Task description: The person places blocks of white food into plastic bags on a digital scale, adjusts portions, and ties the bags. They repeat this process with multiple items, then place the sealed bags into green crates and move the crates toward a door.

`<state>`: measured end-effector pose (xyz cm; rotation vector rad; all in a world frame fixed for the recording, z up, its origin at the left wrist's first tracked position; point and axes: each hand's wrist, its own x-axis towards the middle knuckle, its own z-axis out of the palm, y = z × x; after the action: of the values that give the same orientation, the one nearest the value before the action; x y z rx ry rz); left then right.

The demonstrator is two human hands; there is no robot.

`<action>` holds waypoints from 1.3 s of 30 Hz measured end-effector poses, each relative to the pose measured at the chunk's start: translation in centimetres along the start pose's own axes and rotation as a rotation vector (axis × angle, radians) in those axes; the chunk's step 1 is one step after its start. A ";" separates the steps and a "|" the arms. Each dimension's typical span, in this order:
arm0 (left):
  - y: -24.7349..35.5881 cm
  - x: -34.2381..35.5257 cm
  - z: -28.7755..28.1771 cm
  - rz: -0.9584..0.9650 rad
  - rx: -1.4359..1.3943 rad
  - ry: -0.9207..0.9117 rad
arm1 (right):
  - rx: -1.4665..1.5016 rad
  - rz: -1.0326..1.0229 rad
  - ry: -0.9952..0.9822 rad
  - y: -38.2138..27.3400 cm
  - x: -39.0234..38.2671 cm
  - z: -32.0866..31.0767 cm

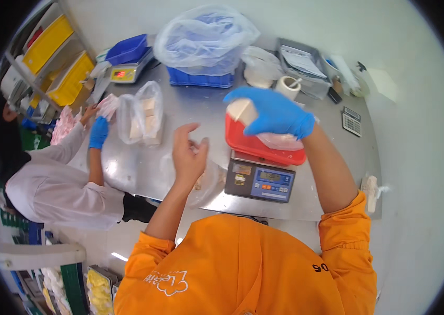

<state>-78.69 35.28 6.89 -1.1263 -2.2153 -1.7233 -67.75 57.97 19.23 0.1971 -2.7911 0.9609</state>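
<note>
My right hand (274, 113), in a blue glove, grips a pale cream block (243, 111) above a red tray (237, 137). A clear plastic bag (280, 140) lies in that tray, partly covered by the glove and wrist. Under the tray stands a digital scale (259, 180) with a lit display. My left hand (189, 157) is bare and raised over the table left of the scale, thumb and index finger apart, holding nothing. Below it a clear plastic bag (201, 185) lies near the table's front edge, partly hidden by my forearm.
An open clear bag of pale blocks (149, 118) stands on the steel table (190, 102). At left a co-worker (64, 178) handles pink-striped packaging. Behind are a bag-lined blue crate (201, 77), a second scale (124, 73), a white mug (288, 87), a grey bin (306, 68) and a calculator (351, 123).
</note>
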 end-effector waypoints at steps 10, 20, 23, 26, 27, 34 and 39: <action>1.7 5.2 15.5 0.000 0.188 -0.661 | 0.301 0.690 -0.043 6.8 -7.8 -3.0; 2.6 4.8 11.9 0.064 0.246 -0.758 | -0.138 0.504 0.160 11.7 -6.1 3.5; 2.9 5.2 10.1 0.112 0.204 -0.798 | -0.129 0.473 0.174 9.9 -6.3 0.7; 3.2 4.7 7.7 0.170 0.189 -0.744 | -0.201 0.533 0.151 8.2 -6.8 -1.1; 3.2 4.3 6.5 0.181 0.198 -0.715 | -0.273 0.541 0.137 7.5 -6.7 -1.5; -1.0 1.8 -4.1 -0.162 -0.083 -0.439 | -0.178 0.431 0.321 3.3 -6.5 -1.7; -7.6 -4.2 -9.8 0.046 0.538 -0.416 | 0.077 0.113 0.406 -1.2 -2.2 7.2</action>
<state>-83.56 24.13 2.15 -1.4533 -2.6198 -0.8262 -66.35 52.73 13.93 -0.1344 -2.4153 1.0048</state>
